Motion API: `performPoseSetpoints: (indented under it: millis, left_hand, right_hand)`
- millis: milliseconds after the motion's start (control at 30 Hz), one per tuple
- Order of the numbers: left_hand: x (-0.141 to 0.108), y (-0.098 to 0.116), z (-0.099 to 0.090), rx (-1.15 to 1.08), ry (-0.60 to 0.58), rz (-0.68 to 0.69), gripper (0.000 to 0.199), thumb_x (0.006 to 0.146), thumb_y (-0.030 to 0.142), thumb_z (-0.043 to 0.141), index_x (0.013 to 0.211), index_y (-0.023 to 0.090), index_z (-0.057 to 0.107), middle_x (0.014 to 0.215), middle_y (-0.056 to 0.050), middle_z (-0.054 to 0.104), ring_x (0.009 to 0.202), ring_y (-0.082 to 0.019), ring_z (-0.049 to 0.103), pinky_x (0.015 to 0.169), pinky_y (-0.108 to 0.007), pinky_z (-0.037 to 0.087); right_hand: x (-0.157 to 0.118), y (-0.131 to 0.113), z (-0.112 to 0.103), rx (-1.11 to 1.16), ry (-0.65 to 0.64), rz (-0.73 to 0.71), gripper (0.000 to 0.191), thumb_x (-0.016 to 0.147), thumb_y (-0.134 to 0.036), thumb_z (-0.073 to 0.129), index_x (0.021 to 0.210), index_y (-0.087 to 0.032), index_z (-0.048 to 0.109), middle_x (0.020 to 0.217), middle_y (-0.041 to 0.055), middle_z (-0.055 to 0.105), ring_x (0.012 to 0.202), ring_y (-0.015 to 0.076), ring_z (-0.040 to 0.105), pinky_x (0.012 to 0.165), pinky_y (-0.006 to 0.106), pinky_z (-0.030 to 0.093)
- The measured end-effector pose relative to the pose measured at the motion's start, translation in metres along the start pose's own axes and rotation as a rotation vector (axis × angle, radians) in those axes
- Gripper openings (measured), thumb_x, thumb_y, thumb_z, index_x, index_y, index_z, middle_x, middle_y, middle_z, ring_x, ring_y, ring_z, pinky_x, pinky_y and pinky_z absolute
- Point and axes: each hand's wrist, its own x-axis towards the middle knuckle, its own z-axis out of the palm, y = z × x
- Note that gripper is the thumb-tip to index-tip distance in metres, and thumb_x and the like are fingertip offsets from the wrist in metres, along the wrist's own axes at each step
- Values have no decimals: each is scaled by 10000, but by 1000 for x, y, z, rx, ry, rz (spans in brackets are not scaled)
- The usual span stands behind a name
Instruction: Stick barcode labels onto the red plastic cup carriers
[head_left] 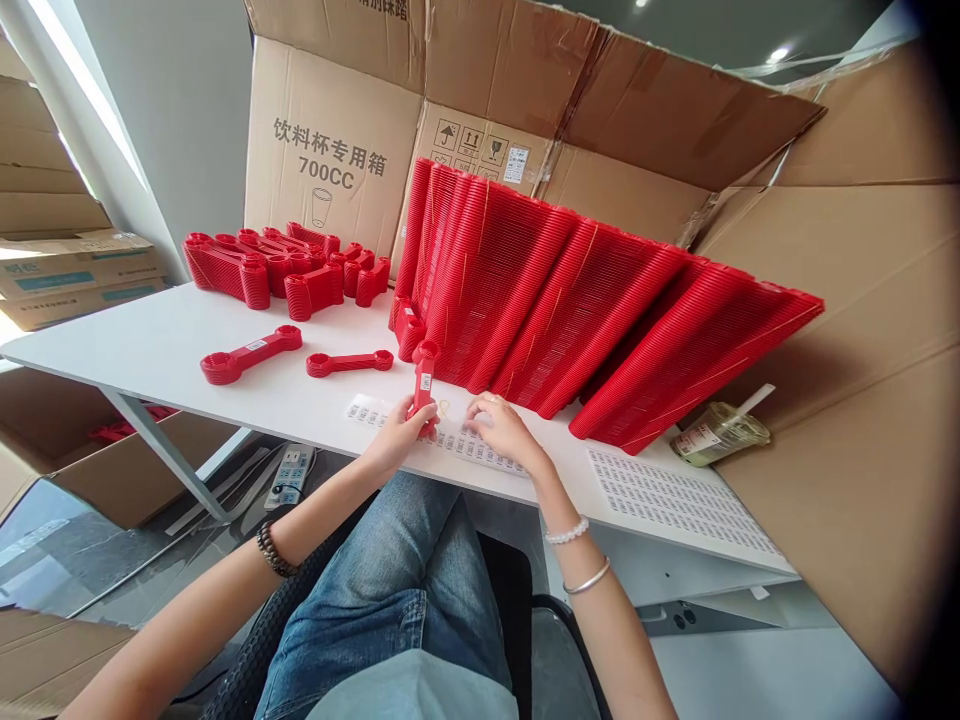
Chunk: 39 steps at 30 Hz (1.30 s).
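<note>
My left hand (405, 432) is closed round the lower end of a red ring-ended plastic bar (424, 372), held upright with a white barcode label on its face. Just to the right, my right hand (501, 425) hovers over or touches a white sheet of barcode stickers (474, 447). Its fingers are curled together, and whatever lies between the fingertips is too small to make out. On the table to the left lie a thicker labelled red bar (251, 355) and a slimmer red bar (349, 363).
Tall leaning stacks of red bars (517, 290) fill the table's back right. Shorter bundles (315, 290) stand at the back left. More sticker sheets (675, 495) and a drink cup (720, 432) are at right. Cardboard (330, 150) walls the back; an open carton (142, 465) sits below left.
</note>
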Motion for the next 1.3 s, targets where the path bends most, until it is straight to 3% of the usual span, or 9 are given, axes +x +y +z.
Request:
performPoseSetpoints:
  millis: [167, 300, 600, 833, 967, 1067, 1133, 1300]
  left_hand:
    - [-1, 0, 1, 7, 11, -2, 351, 734, 399, 705, 929, 159, 538, 714, 37, 587, 544, -79, 536, 612, -249, 418]
    - [-2, 2, 1, 24, 14, 2, 360, 737, 401, 707, 947, 158, 544, 724, 34, 591, 554, -81, 540, 629, -252, 417]
    - [-2, -1, 0, 37, -9, 18, 359, 762, 412, 692, 973, 168, 536, 744, 37, 587, 566, -81, 540, 630, -251, 406]
    - [-3, 0, 0, 63, -8, 36, 348, 757, 412, 692, 955, 170, 539, 737, 37, 587, 570, -82, 535, 636, -248, 407]
    - [-4, 1, 2, 108, 11, 45, 319, 765, 397, 682, 936, 168, 541, 733, 35, 588, 571, -79, 526, 642, -245, 408]
    - [-5, 2, 2, 128, 20, 44, 315, 771, 389, 678, 948, 166, 544, 740, 32, 591, 582, -82, 530, 642, -245, 415]
    - [-5, 2, 3, 134, 24, 43, 318, 773, 392, 676, 955, 167, 543, 742, 32, 591, 583, -84, 533, 639, -247, 419]
    - [-6, 2, 4, 128, 25, 52, 320, 769, 401, 680, 942, 171, 539, 730, 38, 582, 574, -84, 530, 633, -246, 418]
  right_hand:
    - [-6, 9, -2, 60, 167, 40, 135, 888, -154, 494, 979, -219, 570, 1071, 74, 618, 1051, 227, 576, 964, 395, 427]
    - [-7, 6, 4, 85, 111, 55, 434, 851, -111, 531, 1257, -252, 470, 985, 29, 670, 972, 202, 626, 902, 361, 462]
    - [-11, -1, 5, 87, 34, 100, 448, 804, -84, 556, 1225, -226, 495, 861, -1, 662, 825, 185, 620, 799, 329, 464]
    - [-11, 7, 6, 137, 69, 94, 394, 777, -87, 561, 1139, -236, 521, 811, -18, 639, 851, 187, 608, 836, 344, 461]
    - [-13, 14, 3, 165, 176, 92, 391, 808, -81, 489, 1175, -215, 486, 915, 31, 644, 986, 209, 601, 945, 408, 438]
    - [-16, 15, 2, 191, 206, 68, 551, 817, -62, 452, 1339, -217, 368, 1085, 74, 643, 1072, 203, 600, 986, 417, 434]
    - [-18, 13, 3, 205, 173, 45, 628, 814, -48, 440, 1401, -232, 315, 1167, 88, 627, 1009, 183, 630, 937, 386, 475]
    - [-16, 10, 10, 192, 98, 21, 601, 807, -34, 443, 1377, -221, 406, 1125, 78, 634, 865, 163, 621, 896, 376, 495]
